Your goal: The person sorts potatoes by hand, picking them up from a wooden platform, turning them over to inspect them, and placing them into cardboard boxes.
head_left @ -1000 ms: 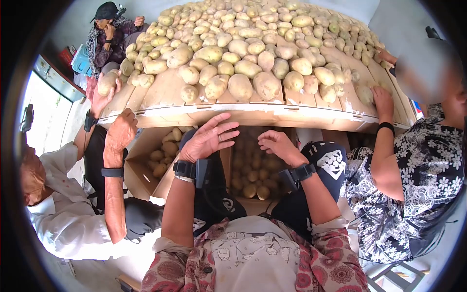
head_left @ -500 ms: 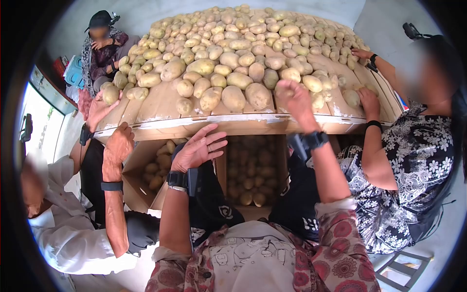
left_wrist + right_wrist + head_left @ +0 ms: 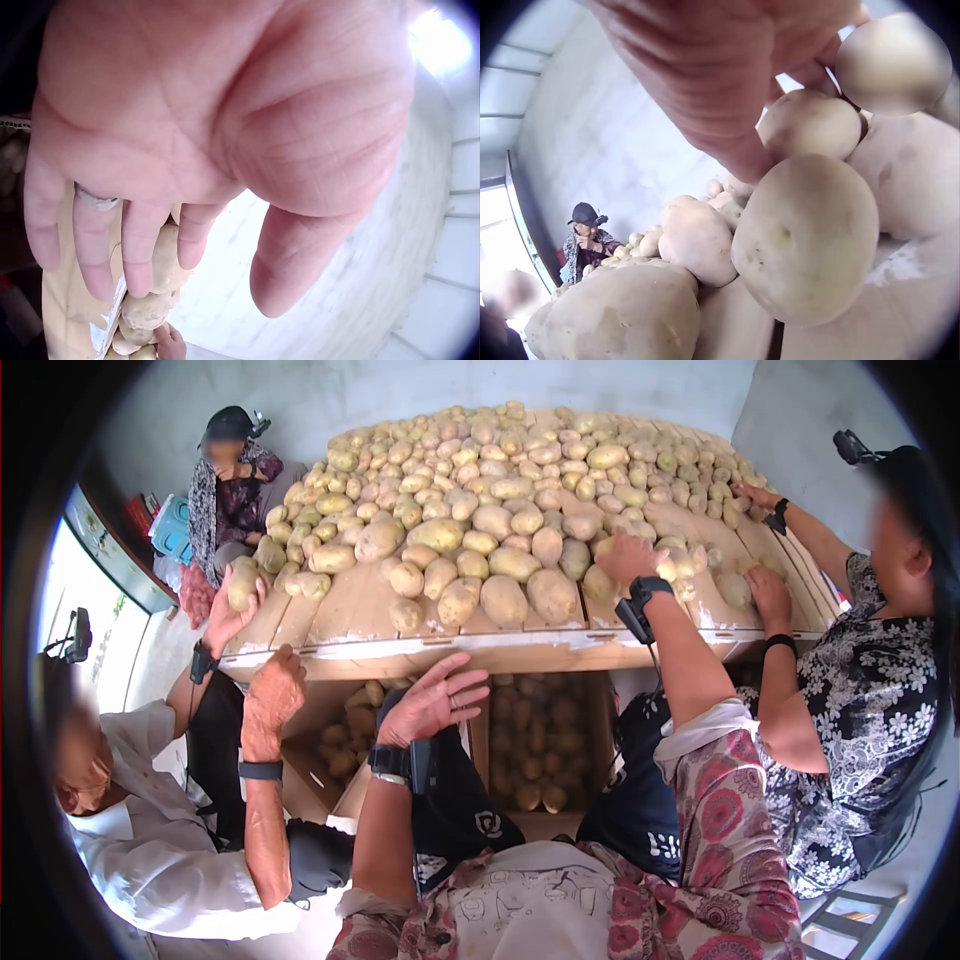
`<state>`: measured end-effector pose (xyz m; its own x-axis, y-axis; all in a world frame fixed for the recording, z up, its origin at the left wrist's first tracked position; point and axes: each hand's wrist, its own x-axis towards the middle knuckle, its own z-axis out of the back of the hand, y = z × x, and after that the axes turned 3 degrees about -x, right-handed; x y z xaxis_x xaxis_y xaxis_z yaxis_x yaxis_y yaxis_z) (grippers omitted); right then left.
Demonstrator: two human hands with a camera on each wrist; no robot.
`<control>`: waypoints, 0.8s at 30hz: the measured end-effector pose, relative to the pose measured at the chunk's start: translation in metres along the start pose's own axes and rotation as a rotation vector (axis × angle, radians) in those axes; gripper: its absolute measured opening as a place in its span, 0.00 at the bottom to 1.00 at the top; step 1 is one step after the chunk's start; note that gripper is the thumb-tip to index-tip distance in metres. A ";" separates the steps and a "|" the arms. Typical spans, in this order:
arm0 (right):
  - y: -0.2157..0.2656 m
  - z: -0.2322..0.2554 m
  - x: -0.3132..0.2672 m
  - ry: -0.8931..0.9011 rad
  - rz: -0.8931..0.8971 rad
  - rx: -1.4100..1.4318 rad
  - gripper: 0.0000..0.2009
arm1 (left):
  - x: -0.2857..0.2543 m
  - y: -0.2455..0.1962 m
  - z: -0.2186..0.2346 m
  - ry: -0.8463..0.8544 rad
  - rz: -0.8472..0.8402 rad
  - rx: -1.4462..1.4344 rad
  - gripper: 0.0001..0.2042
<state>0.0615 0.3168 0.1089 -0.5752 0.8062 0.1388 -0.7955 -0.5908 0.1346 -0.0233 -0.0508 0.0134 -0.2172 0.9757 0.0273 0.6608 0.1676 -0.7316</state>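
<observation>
My left hand (image 3: 438,702) hangs below the front edge of the potato-covered table, palm turned sideways and holding nothing. Its fingers are spread and slightly bent in the left wrist view, a ring on one of them. Over the near right part of the pile, my right hand (image 3: 632,558) reaches down among the potatoes. In the right wrist view its thumb comes down beside a round potato (image 3: 806,240), and the fingers bend over another potato (image 3: 814,124) behind it. I cannot tell whether it grips one.
Loose potatoes (image 3: 500,490) spread across the cardboard-topped table (image 3: 330,630). Below its edge stand a box of potatoes (image 3: 540,745) between my knees and another box (image 3: 310,760) to its left. People sit close on both sides, hands at the table; another person (image 3: 240,490) sits at the far left.
My right hand has risen from above the box between my knees, out over the table edge and into the potatoes. My left hand stays in front of the table edge.
</observation>
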 end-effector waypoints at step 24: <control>0.003 -0.105 -0.160 1.016 0.094 1.855 0.16 | 0.069 0.040 -0.015 -0.109 0.144 0.110 0.24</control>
<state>0.1312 0.1892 -0.0156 -0.9775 0.1332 -0.1638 -0.0623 0.5591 0.8267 -0.0009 0.0254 -0.0037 -0.2064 0.9665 -0.1528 0.6099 0.0050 -0.7924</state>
